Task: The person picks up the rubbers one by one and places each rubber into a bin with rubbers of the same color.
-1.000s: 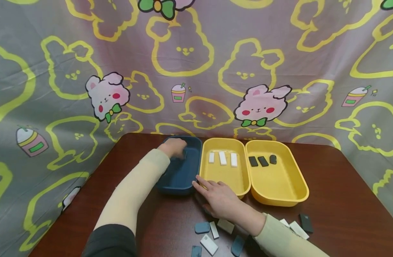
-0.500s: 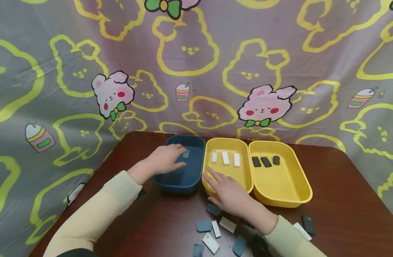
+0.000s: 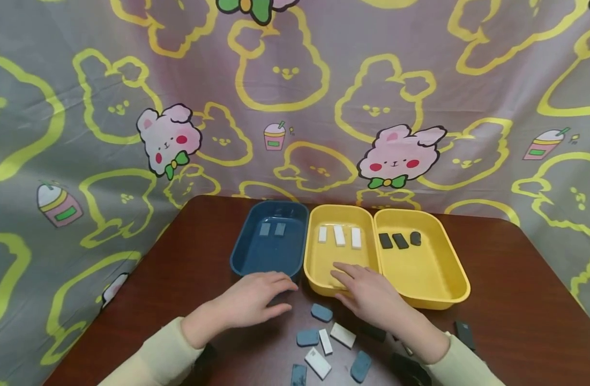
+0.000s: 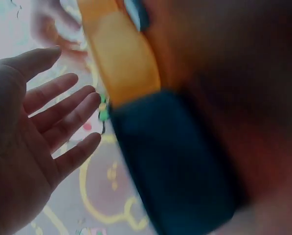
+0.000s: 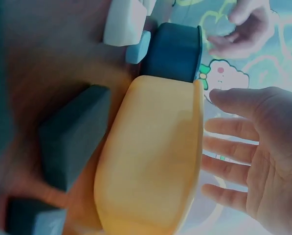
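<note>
My left hand (image 3: 253,301) hovers before the front edge of the blue tray (image 3: 270,262), fingers relaxed and holding nothing. My right hand (image 3: 374,295) is over the front rim of the middle yellow tray (image 3: 319,271), also without anything in it. In the blue tray lie two small grey-blue blocks, one of them a flat block (image 3: 279,229). Several loose eraser-like blocks lie below the hands: a blue-grey one (image 3: 321,312), a white one (image 3: 318,363) and a cream one (image 3: 343,335). Part of the pile is hidden under my right forearm.
Three white blocks, such as this one (image 3: 340,236), line up in the middle tray. The right yellow tray (image 3: 434,273) holds three black pieces, including a rounded one (image 3: 415,238). A black block (image 3: 464,335) lies at the right. A patterned cloth (image 3: 295,107) hangs behind the table.
My left hand has come out of the blue tray toward me, leaving a second grey-blue block visible there. My right hand has shifted right, from the blue tray's corner to the middle tray's front.
</note>
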{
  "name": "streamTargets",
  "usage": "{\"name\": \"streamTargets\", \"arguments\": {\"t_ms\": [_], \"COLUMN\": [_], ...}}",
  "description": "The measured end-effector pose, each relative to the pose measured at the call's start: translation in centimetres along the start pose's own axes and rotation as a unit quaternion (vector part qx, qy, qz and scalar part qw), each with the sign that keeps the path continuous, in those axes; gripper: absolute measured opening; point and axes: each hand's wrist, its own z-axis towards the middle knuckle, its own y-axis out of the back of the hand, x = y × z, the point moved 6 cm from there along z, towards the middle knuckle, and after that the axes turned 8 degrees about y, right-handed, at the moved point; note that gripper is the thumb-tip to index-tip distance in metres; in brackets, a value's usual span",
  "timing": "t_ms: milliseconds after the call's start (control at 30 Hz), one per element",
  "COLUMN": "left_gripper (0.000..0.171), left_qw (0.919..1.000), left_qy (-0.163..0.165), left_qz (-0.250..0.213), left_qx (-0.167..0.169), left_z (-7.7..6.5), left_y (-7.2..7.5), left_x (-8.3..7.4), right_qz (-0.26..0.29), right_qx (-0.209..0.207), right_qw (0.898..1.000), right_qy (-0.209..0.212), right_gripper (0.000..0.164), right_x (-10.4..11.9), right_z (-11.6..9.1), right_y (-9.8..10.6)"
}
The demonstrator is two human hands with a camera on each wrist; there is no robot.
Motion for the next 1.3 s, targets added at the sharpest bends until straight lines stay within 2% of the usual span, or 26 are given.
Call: {"name": "streamTargets", "arguments": {"t_ms": [200,433,600,767,1000,1067,1133,1167,1233,1300], "left_gripper": [0.035,0.037,0.043,0.051,0.063,0.065,0.068,0.068,0.067,0.064], "left_qw": [0.9968,0.9921,0.9893,0.9872,0.982,0.9802,0.9789,0.978,0.9765,0.9751], "left_qy": [-0.026,-0.044,-0.063,-0.085,-0.096,-0.097,-0.107,-0.109,-0.117,-0.124], "left_qz": [-0.013,-0.02,-0.023,-0.004,0.006,0.01,0.015,0.02,0.028,0.036], "left_qx": [0.074,0.115,0.129,0.135,0.163,0.172,0.173,0.177,0.179,0.18], "left_z": [0.3,0.4,0.5,0.6,1.1,1.6,2.2,2.4,2.6,2.6], "left_y": [-3.2,-5.1,-5.7,-5.9,-6.3,-7.1,-9.0,-9.2,-9.2,-8.5], "left_x": [-1.3,-2.4,-3.2,-3.9,-4.1,-3.7,-2.8,-2.8,-3.0,-3.6], "right_qz": [-0.006,-0.009,-0.009,-0.009,-0.005,-0.004,-0.002,-0.001,0.001,0.002], "right_qx": [-0.007,0.006,0.008,0.002,0.013,0.015,0.016,0.016,0.016,0.017], "right_qw": [1.0,0.999,0.999,0.999,0.999,0.999,0.999,0.999,0.999,0.999], "right_qy": [-0.009,-0.034,-0.035,-0.03,-0.036,-0.036,-0.037,-0.036,-0.036,-0.036], "right_gripper": [0.046,0.044,0.043,0.041,0.041,0.041,0.041,0.04,0.041,0.041], "right_x": [-0.5,-1.2,-1.3,-1.4,-1.6,-1.6,-1.6,-1.6,-1.6,-1.5], "right_z": [-1.5,-2.6,-3.0,-3.5,-4.1,-4.2,-4.2,-4.2,-4.2,-4.3], "right_y": [0.4,0.3,0.2,0.3,0.0,0.0,0.0,0.0,-0.1,-0.2]}}
